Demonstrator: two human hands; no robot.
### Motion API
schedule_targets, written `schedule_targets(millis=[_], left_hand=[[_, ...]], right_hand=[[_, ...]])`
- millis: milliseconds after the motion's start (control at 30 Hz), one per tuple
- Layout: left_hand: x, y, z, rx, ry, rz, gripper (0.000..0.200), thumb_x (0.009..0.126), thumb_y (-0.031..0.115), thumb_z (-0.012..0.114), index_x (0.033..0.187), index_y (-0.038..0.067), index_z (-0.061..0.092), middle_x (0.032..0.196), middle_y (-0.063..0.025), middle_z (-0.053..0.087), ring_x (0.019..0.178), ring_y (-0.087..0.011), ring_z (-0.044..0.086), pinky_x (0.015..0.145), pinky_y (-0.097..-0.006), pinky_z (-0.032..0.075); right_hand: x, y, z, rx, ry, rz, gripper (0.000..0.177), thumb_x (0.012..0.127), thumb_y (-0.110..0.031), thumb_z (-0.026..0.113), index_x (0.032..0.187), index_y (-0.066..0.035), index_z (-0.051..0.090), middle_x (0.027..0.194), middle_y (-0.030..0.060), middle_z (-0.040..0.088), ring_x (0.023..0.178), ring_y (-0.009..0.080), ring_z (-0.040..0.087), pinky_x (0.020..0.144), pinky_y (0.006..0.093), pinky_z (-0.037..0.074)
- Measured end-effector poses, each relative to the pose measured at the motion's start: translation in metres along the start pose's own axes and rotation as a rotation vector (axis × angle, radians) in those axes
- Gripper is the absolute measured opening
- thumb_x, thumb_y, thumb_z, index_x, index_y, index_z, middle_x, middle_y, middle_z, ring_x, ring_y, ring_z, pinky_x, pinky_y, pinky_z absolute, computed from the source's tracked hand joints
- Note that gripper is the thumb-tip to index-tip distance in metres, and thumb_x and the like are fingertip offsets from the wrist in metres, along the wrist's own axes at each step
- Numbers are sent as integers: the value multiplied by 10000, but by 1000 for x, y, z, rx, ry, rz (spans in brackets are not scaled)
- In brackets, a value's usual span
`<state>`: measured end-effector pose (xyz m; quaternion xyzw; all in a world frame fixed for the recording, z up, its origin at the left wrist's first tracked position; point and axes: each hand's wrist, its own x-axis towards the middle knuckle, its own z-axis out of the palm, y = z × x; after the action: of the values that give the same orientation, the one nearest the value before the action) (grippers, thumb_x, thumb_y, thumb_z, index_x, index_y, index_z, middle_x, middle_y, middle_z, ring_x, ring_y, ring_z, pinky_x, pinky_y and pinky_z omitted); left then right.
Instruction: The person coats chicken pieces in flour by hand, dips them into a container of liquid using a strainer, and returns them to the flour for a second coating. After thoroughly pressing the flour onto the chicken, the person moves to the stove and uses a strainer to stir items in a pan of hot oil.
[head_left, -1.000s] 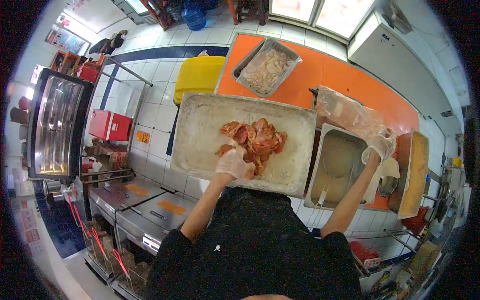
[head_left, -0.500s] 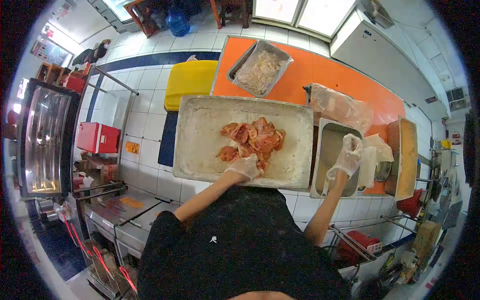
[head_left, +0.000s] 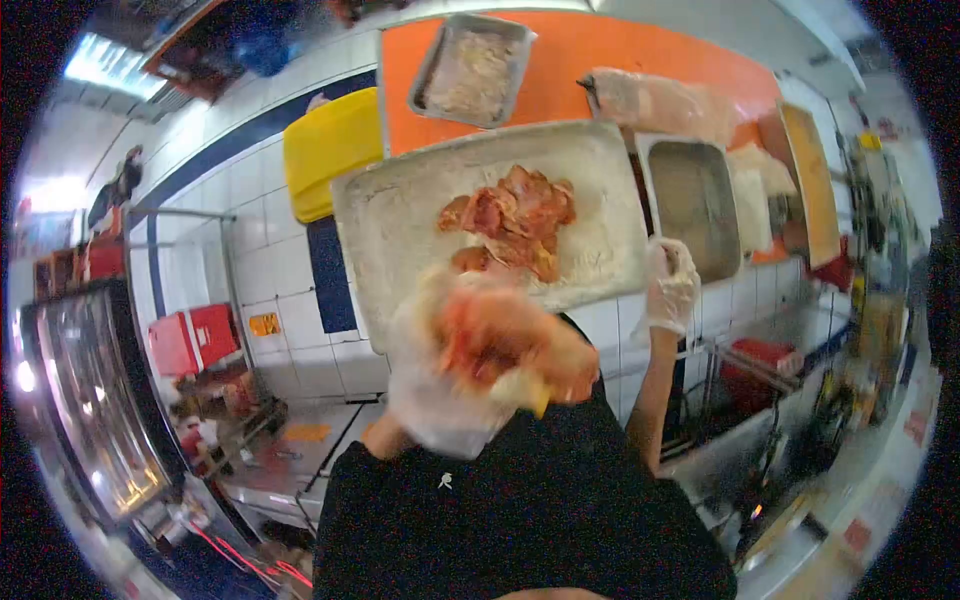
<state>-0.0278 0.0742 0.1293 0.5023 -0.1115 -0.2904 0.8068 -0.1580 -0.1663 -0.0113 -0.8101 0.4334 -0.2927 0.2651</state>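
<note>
My left hand (head_left: pixel 430 385), in a clear glove and blurred, is closed on a piece of raw meat (head_left: pixel 510 345) raised close to the camera, over the front of a large pale tray (head_left: pixel 385 215). A pile of raw meat pieces (head_left: pixel 520 215) lies in the middle of that tray. At the near left corner of a smaller metal pan (head_left: pixel 695 200) is my right hand (head_left: pixel 672 285), also gloved, its fingers curled in. Whitish smears show on its glove; whatever it may hold cannot be made out.
An orange table (head_left: pixel 570 60) carries a tray of pale food (head_left: pixel 470 75) and a plastic bag (head_left: pixel 665 105). A yellow lidded bin (head_left: pixel 335 150) stands left of the large tray. Further right is a long tan-coloured tray (head_left: pixel 808 180). A red cooler (head_left: pixel 195 340) is at the left.
My left hand has risen from the meat pile toward the camera with a piece in it. My right hand has moved from over the metal pan to its near edge. The view has tilted.
</note>
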Motion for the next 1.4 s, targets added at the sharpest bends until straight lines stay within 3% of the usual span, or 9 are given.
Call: schedule_targets(millis=[233,300,367,700,767,933,1033,1133,1400], left_hand=[[35,-6,3,175,-276,-264,244,743,77,583,898,-35,431,761,-139,569,712,-236,584,659,-238,480],[52,-56,-8,878,-133,126,201,766,46,550,942,1,465,795,-117,574,712,-201,576,655,-246,477],[54,-93,-17,929,-129,131,224,765,48,556,969,10,471,844,-111,579,723,-181,575,661,-245,474],[51,-197,94,868,-363,30,139,712,47,603,839,17,557,746,-36,580,640,-103,524,556,-246,435],[56,-197,126,886,-400,60,111,706,52,606,800,19,557,722,-34,580,620,-105,525,547,-246,431],[77,-248,119,906,-273,-105,146,728,81,590,849,1,572,710,-45,584,601,-113,533,546,-247,444],[86,-244,102,1055,-318,99,293,755,76,557,1041,24,519,932,-88,570,699,-157,555,565,-277,463],[75,-206,118,360,135,-349,420,785,151,540,1183,98,418,1151,-119,472,786,-224,562,631,-326,489],[80,-136,148,-626,-294,321,603,831,200,448,1361,163,164,1374,-157,226,1174,-293,348,936,-422,342]], right_hand=[[-35,12,12,-784,-6,-461,206,859,-198,491,901,-19,584,759,47,588,684,148,555,649,255,448],[-22,-37,1,625,-323,633,246,886,-244,454,938,-37,576,779,18,578,637,100,526,589,242,442],[-39,11,42,414,-245,287,331,900,-310,406,1070,-49,518,847,70,556,681,101,513,567,250,431],[20,28,38,1305,-545,404,253,854,-154,472,1072,-31,514,859,29,561,758,96,526,651,233,458],[54,35,-12,1256,-607,530,252,824,-134,501,1054,-35,528,875,20,578,771,124,538,690,254,456],[155,124,-92,-140,391,-145,164,806,-194,487,854,-51,551,864,160,586,784,308,568,655,378,453],[194,192,-121,-516,218,-80,216,816,-235,451,888,-64,562,839,145,589,775,302,571,658,399,449],[213,219,-135,-632,-180,-107,226,797,-202,449,899,-46,576,879,117,592,844,236,563,716,343,448],[226,289,-112,-624,-240,-405,327,753,-135,476,1050,-16,542,1095,115,542,988,225,520,843,313,400]])
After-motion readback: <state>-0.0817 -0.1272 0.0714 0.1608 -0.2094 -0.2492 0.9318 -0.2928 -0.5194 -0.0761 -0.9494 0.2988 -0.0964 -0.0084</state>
